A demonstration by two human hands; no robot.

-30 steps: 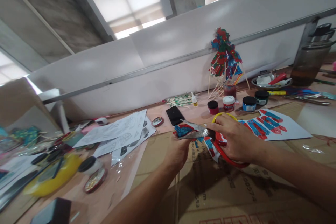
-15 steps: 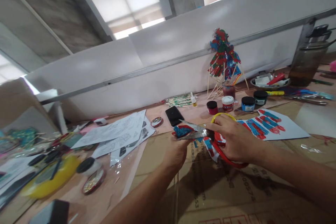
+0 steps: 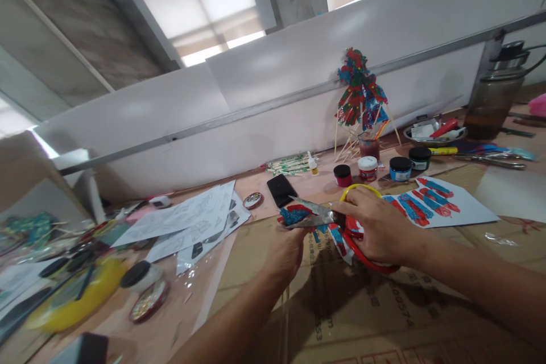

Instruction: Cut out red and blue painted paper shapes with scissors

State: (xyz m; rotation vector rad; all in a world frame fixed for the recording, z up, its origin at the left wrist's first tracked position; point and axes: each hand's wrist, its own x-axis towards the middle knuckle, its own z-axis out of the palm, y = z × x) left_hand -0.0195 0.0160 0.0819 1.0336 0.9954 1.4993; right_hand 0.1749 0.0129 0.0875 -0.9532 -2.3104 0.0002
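Gripping scissors (image 3: 339, 218), the right hand (image 3: 379, 227) is keeping the blades parted around a painted paper piece (image 3: 295, 215), which the left hand (image 3: 285, 251) is pinching near the cardboard's (image 3: 362, 321) far edge. Along the table's (image 3: 205, 273) far edge, a bottle (image 3: 491, 103) and a glass (image 3: 369, 148) are holding liquid; a metal dish (image 3: 408, 136) is carrying a red tool (image 3: 444, 128). Lidded pots (image 3: 368, 169) are standing nearer. A phone (image 3: 280, 190) is lying just beyond the blades.

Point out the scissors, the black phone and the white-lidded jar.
Scissors (image 3: 325, 216), head view: blades, near the pivot.
Black phone (image 3: 281, 190), head view: its face.
White-lidded jar (image 3: 367, 173), head view: below the lid.
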